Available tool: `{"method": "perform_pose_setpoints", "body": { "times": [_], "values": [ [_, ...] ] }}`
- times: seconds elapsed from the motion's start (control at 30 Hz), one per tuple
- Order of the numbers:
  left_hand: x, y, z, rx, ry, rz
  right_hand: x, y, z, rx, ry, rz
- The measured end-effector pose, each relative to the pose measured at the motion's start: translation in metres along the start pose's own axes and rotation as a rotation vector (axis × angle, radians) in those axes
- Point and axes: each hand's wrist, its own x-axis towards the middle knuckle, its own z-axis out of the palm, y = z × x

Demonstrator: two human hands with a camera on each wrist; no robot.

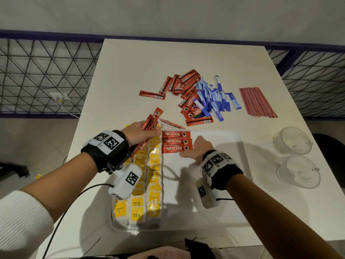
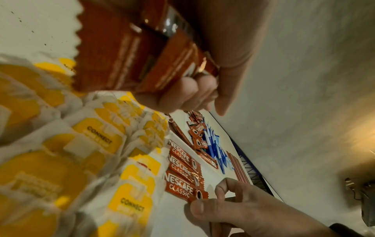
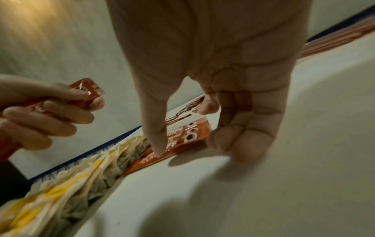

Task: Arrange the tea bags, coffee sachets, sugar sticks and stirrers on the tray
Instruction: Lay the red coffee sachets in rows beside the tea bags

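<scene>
A white tray [image 1: 214, 184] lies on the table, with rows of yellow-tagged tea bags [image 1: 153, 184] along its left side. Three red coffee sachets [image 1: 176, 142] lie side by side at its far middle. My right hand [image 1: 194, 150] pinches the right end of the nearest sachet [image 2: 178, 187]; its thumb [image 3: 156, 144] presses on the sachet and the fingers curl beside it. My left hand [image 1: 143, 135] hovers over the tea bags and grips a bundle of coffee sachets [image 1: 152, 120], also seen close up in the left wrist view [image 2: 131, 56].
Beyond the tray lie a heap of loose coffee sachets [image 1: 186, 90], blue sugar sticks [image 1: 214, 98] and a bundle of red stirrers [image 1: 257, 102]. Two glass cups [image 1: 292, 140] [image 1: 298, 171] stand at the table's right edge. A wire fence runs behind.
</scene>
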Motion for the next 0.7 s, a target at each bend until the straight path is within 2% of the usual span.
{"method": "perform_pose_setpoints", "body": {
  "times": [0.27,0.53,0.7],
  "values": [
    [0.0,0.0012,0.0028,-0.046,-0.004,-0.023,-0.0104,-0.0069,0.0071,-0.16,0.034,-0.114],
    [0.0007,-0.0001,0.0021,-0.064,-0.019,-0.044,-0.0107,-0.0096,0.009,-0.195,0.037,-0.127],
    [0.0033,0.0001,0.0036,-0.26,-0.01,-0.104,-0.0106,-0.0078,0.005,-0.172,0.042,-0.149]
  ]
}}
